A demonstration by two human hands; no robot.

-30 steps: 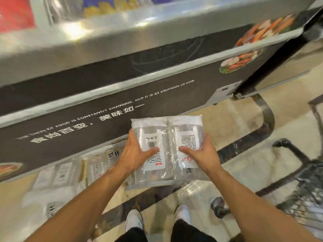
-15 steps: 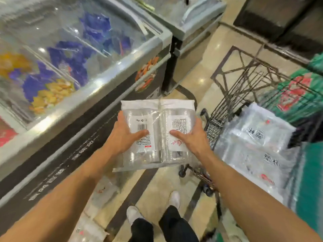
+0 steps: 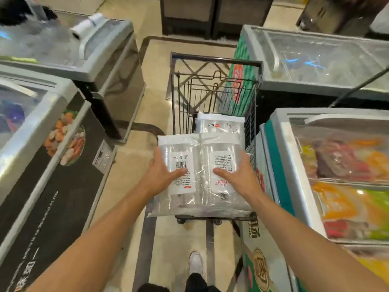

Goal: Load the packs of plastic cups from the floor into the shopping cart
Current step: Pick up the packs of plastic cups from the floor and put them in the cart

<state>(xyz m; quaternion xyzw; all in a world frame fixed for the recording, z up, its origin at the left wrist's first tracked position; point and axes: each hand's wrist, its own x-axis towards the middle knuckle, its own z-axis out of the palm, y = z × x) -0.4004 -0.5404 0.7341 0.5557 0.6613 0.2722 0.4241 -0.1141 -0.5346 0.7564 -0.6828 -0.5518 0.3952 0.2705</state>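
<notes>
Left hand (image 3: 161, 175) grips the pack of plastic cups (image 3: 201, 199), thumb on top; right hand (image 3: 239, 175) grips the opposite edge. The pack hovers over the shopping cart (image 3: 216, 60), its cup stacks running lengthwise away from the person, white sealed end farthest.

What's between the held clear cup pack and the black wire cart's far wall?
Head view: a second clear cup pack lying in the black wire cart.

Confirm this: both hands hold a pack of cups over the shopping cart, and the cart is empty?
The cart is not empty. The left hand and right hand hold the pack of cups over the shopping cart, but a second pack lies inside it; the head view shows it.
</notes>
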